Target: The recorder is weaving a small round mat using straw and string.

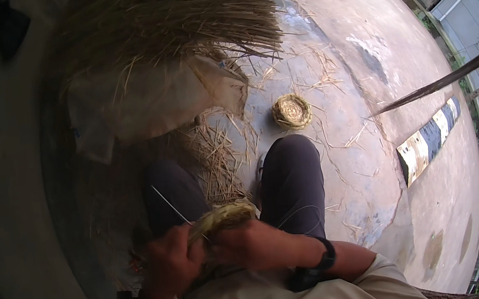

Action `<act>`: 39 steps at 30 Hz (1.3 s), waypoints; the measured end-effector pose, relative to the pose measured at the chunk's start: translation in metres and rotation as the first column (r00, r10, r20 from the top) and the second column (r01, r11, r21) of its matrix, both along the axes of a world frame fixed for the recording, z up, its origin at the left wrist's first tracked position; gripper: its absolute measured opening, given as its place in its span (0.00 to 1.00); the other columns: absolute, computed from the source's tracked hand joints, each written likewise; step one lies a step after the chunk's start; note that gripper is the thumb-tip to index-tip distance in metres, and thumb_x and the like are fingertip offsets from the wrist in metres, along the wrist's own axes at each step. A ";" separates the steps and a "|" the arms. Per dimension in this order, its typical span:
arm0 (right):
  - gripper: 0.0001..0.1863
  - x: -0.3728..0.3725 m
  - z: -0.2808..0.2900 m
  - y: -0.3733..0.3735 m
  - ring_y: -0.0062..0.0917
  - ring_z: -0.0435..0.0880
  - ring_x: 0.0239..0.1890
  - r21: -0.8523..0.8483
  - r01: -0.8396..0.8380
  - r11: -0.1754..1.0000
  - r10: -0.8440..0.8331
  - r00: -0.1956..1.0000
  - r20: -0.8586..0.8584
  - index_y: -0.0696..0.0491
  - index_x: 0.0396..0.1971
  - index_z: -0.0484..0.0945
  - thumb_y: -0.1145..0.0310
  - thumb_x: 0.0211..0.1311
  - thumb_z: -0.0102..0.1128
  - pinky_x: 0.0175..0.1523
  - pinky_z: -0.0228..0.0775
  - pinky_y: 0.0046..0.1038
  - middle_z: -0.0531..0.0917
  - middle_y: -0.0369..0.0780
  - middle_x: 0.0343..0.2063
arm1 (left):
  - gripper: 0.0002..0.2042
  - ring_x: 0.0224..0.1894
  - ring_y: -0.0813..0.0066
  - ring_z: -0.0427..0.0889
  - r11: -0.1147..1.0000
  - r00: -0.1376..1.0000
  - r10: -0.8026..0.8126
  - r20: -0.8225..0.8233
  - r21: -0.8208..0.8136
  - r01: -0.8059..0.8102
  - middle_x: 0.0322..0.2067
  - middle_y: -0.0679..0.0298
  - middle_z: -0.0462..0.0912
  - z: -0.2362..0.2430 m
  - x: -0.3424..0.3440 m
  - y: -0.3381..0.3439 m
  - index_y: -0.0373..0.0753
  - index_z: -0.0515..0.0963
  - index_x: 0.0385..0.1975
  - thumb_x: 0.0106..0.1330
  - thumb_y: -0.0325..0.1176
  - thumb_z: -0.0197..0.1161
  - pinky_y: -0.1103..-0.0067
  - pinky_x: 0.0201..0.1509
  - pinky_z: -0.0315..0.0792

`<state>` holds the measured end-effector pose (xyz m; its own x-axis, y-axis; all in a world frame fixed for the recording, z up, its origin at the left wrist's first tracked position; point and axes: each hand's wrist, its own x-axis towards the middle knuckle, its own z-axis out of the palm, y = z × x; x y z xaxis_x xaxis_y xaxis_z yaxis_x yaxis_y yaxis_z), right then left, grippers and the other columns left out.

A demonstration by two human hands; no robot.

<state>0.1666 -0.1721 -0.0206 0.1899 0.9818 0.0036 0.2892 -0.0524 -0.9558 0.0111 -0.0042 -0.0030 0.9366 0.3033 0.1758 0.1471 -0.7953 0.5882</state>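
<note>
Above my lap, a partly hidden woven straw piece [224,212] is held between my two hands. My left hand [172,258] has its fingers curled at the piece's left end, where a long, thin, pale metal needle or rod [168,200] rises toward the upper left. My right hand [235,248] is closed on the piece's near side, and a thin strand [304,208] loops over my right thigh from there. A finished-looking round, shallow straw basket [291,111] sits on the ground beyond my right knee.
A big bundle of straw [163,12] lies on pale sacking [139,102] ahead. Loose straw [223,161] litters the ground between my legs. To the right are a leaning pole [439,79], a striped black-and-white block [430,139], and a fence [468,22] beyond.
</note>
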 end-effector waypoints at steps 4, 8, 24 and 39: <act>0.08 0.028 0.026 -0.001 0.43 0.86 0.37 0.242 0.094 0.966 -0.192 0.885 0.423 0.54 0.39 0.83 0.67 0.64 0.67 0.41 0.80 0.41 0.85 0.44 0.33 | 0.12 0.29 0.55 0.86 0.981 0.991 -0.133 -0.034 0.135 0.136 0.30 0.55 0.83 0.010 0.003 0.006 0.36 0.79 0.42 0.64 0.34 0.70 0.65 0.31 0.80; 0.09 0.029 0.015 0.015 0.39 0.85 0.36 0.090 0.085 0.992 -0.116 0.882 0.456 0.54 0.40 0.84 0.69 0.62 0.68 0.41 0.79 0.37 0.85 0.42 0.35 | 0.11 0.26 0.60 0.84 0.916 0.940 -0.325 -0.098 0.215 0.339 0.26 0.58 0.80 0.017 0.013 -0.010 0.38 0.78 0.38 0.63 0.36 0.70 0.66 0.29 0.78; 0.15 0.045 0.054 -0.005 0.22 0.82 0.27 0.090 0.293 0.952 -0.015 0.340 -0.940 0.60 0.49 0.81 0.62 0.80 0.55 0.32 0.76 0.28 0.83 0.38 0.32 | 0.13 0.30 0.56 0.86 0.972 0.982 -0.181 -0.056 0.143 0.187 0.29 0.57 0.83 0.013 -0.015 0.007 0.37 0.80 0.46 0.68 0.37 0.69 0.61 0.33 0.79; 0.15 0.282 0.029 -0.344 0.10 0.64 0.24 0.195 0.979 0.052 -0.983 0.015 0.184 0.58 0.53 0.85 0.65 0.81 0.54 0.31 0.57 0.18 0.71 0.26 0.22 | 0.11 0.35 0.39 0.84 0.845 0.843 0.466 -0.268 0.417 -0.335 0.34 0.44 0.85 0.040 -0.154 0.154 0.37 0.79 0.45 0.72 0.38 0.62 0.52 0.37 0.77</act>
